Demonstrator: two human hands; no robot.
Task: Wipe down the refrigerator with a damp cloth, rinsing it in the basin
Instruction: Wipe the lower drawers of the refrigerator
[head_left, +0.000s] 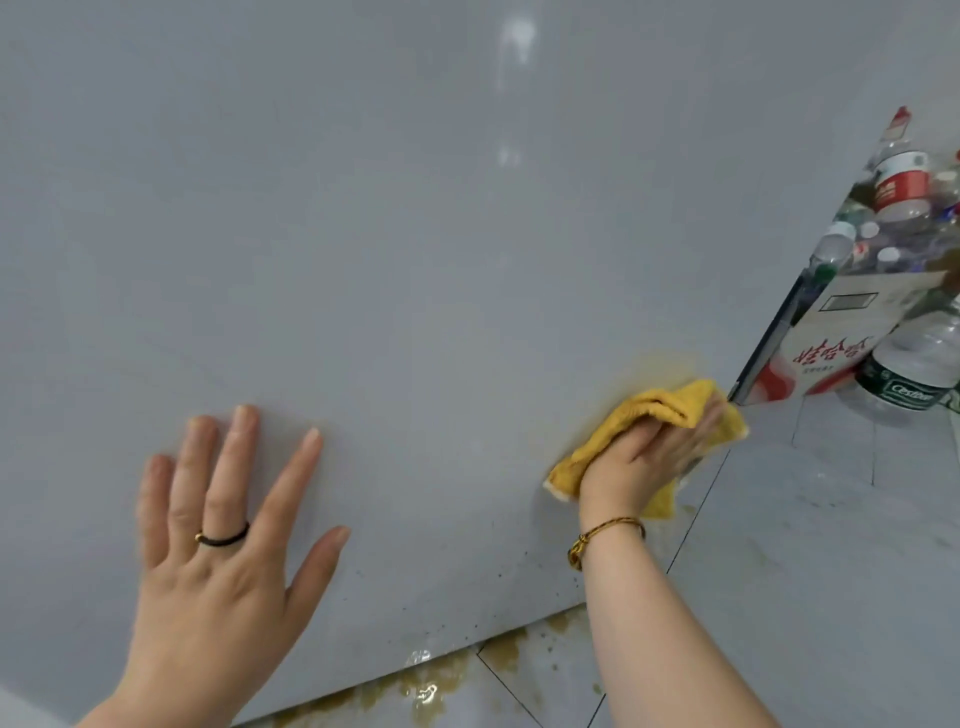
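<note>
Refrigerator (415, 260): glossy grey panel, fills most of my view.
Left hand (218, 530): fingers spread wide, flat on panel; dark ring (223, 535).
Right hand (644, 457): grips yellow cloth (649, 410), pressed to panel's lower right edge; I note yellowish smear just above.
Floor (831, 571): grey tile, brown stains (426, 691) along panel base.
Right: carton (831, 353), plastic bottles (901, 182).
</note>
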